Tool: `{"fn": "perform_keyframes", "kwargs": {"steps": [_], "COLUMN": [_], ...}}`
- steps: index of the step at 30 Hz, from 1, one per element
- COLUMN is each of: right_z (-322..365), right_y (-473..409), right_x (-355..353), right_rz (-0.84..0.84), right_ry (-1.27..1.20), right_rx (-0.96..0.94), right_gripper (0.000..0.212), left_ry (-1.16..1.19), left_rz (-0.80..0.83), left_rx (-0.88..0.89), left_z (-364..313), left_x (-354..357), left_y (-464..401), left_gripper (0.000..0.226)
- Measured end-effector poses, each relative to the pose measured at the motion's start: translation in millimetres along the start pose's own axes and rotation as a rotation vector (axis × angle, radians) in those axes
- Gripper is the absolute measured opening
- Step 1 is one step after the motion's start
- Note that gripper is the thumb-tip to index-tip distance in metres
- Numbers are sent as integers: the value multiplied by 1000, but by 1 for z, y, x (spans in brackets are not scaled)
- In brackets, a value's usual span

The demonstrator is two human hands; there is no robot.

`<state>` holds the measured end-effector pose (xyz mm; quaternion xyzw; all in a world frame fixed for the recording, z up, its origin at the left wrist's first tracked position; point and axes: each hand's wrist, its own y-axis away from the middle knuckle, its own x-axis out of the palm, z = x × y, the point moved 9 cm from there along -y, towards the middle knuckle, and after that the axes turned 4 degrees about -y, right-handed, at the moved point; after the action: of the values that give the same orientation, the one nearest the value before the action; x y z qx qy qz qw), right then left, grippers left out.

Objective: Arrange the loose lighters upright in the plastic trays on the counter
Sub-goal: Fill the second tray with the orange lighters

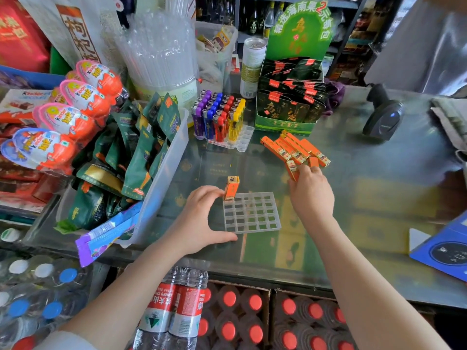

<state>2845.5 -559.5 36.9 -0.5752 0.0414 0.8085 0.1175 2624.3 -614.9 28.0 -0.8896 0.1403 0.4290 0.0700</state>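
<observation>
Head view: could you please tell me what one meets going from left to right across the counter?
Kinder eggs → clear bin of green packets → left hand → clear plastic tray → right hand → barcode scanner → blue box.

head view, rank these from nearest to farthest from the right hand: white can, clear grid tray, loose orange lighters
1. loose orange lighters, at the fingertips of the right hand.
2. clear grid tray, just to the hand's left.
3. white can, far back, beyond the pile.
</observation>
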Motion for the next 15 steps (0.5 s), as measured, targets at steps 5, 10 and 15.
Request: {"fn": "perform_keyframes", "kwargs": {"steps": [5, 10, 15], "right_z": [33, 62, 52], "right_y": [3, 26, 34], "right_x": [7, 18, 8], "right_rz": [70, 190, 64], "right_ry": [-129, -259, -382], "right_rx": [-292, -520, -277], "right_gripper": [25, 42, 41], "left_ry": [-23, -59, -72], "left_rz": [-34, 34, 41], "left_rx": [-1, 30, 85], "left_z": [5, 12, 9], "left_x": [-12, -9, -5], "left_y": [5, 19, 31], "left_gripper": [84, 95, 93]}}
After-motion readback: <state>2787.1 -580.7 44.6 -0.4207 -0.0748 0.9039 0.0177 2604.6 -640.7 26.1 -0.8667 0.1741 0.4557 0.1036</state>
